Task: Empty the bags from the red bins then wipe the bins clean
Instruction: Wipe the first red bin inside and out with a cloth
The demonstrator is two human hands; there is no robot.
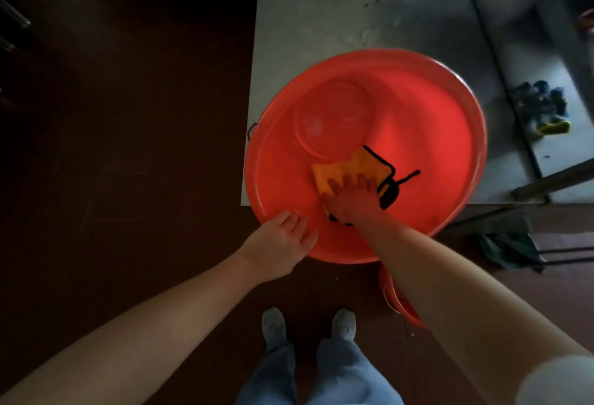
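Observation:
A large round red bin (pixel 450 134) stands on the corner of a grey metal table (pixel 321 19), tipped toward me and overhanging the near edge. Inside it lies an orange cloth (pixel 353 165) with black trim. My right hand (pixel 352 199) presses flat on the cloth against the bin's near inner wall, fingers spread. My left hand (pixel 279 245) holds the bin's near rim, with the fingers laid over the edge. The inside of the bin holds nothing but the cloth.
A second red bin (pixel 393 297) sits on the dark floor below my right forearm, mostly hidden. Dark gloves with a yellow patch (pixel 543 109) lie on a lower shelf at right. A green cloth (pixel 504 249) hangs under the table. My shoes (pixel 308 324) are at the bottom.

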